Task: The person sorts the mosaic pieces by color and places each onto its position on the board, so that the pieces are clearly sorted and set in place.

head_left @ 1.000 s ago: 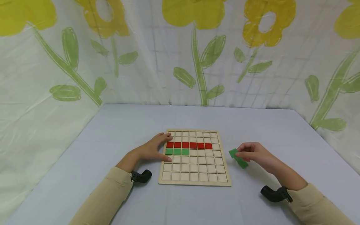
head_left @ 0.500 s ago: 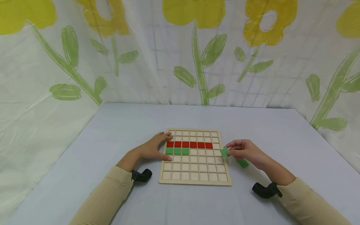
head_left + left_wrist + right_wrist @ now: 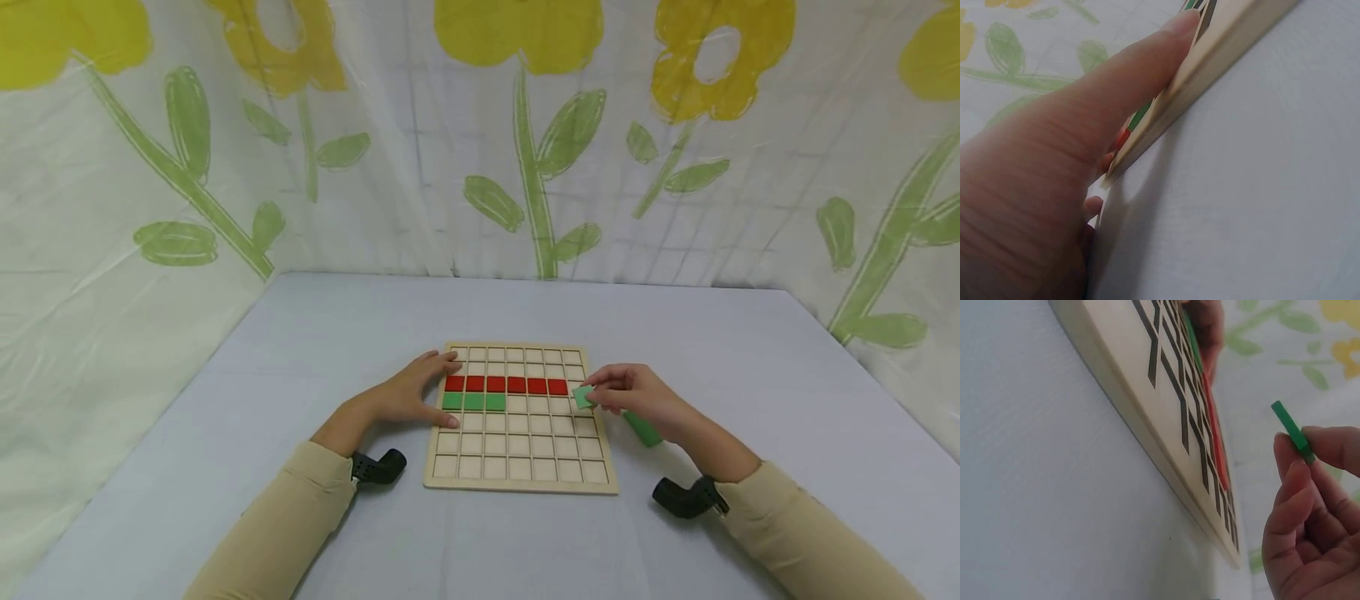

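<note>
A wooden grid board (image 3: 521,486) lies on the table. My left hand (image 3: 397,392) rests at its left edge, thumb and fingers spread over the rim; the left wrist view shows the thumb (image 3: 1129,69) lying along the top face. One row holds several red squares (image 3: 496,385), and below it sit three green squares (image 3: 474,402). Between thumb and fingers my right hand (image 3: 637,396) pinches a green square tile (image 3: 582,397), held above the board's right edge. Seen edge-on in the right wrist view, the tile (image 3: 1290,425) is thin and tilted.
More green pieces (image 3: 642,429) lie on the white table (image 3: 360,533) just right of the board, partly behind the right hand. A flower-printed curtain (image 3: 420,167) hangs beyond the table's far edge.
The right hand has moved left with the green tile, from beside the loose green pieces to over the board's right edge. The left hand stays in place.
</note>
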`<state>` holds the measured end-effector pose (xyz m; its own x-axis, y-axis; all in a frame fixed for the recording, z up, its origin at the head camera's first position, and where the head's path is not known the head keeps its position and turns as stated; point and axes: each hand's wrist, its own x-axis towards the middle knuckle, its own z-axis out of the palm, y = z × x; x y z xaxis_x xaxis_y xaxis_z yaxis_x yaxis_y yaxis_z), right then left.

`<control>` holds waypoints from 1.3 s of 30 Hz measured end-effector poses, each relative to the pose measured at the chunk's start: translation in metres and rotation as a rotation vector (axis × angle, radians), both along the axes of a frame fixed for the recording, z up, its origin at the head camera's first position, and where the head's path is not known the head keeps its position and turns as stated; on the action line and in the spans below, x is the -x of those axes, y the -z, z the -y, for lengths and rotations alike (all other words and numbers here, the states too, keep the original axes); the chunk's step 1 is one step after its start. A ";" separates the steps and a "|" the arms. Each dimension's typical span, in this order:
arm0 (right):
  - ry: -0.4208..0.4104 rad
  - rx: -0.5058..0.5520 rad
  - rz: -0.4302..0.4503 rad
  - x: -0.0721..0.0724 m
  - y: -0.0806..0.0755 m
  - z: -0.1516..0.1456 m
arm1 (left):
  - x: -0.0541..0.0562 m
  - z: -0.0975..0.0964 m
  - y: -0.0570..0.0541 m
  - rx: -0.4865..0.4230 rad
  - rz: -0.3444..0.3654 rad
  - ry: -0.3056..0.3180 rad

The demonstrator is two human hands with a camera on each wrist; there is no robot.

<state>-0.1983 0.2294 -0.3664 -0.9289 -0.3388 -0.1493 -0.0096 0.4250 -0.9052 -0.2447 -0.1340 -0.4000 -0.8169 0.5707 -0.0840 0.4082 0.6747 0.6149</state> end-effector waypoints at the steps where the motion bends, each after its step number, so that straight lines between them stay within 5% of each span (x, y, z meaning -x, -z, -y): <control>1: 0.005 -0.008 -0.005 0.001 0.001 0.001 | 0.000 0.000 0.000 -0.001 -0.002 0.001; 16: -0.002 -0.038 0.035 0.016 0.003 0.024 | 0.000 -0.001 0.001 -0.003 -0.005 0.007; 28: -0.140 -0.048 0.015 0.029 -0.002 0.046 | 0.000 0.000 -0.001 0.005 -0.007 0.003; 39: -0.182 -0.057 0.054 0.038 -0.001 0.066 | -0.001 0.000 -0.001 0.015 -0.006 -0.002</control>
<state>-0.2368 0.1632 -0.3650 -0.8432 -0.4903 -0.2205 -0.0434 0.4709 -0.8811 -0.2441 -0.1344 -0.3985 -0.8186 0.5676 -0.0875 0.4105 0.6848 0.6020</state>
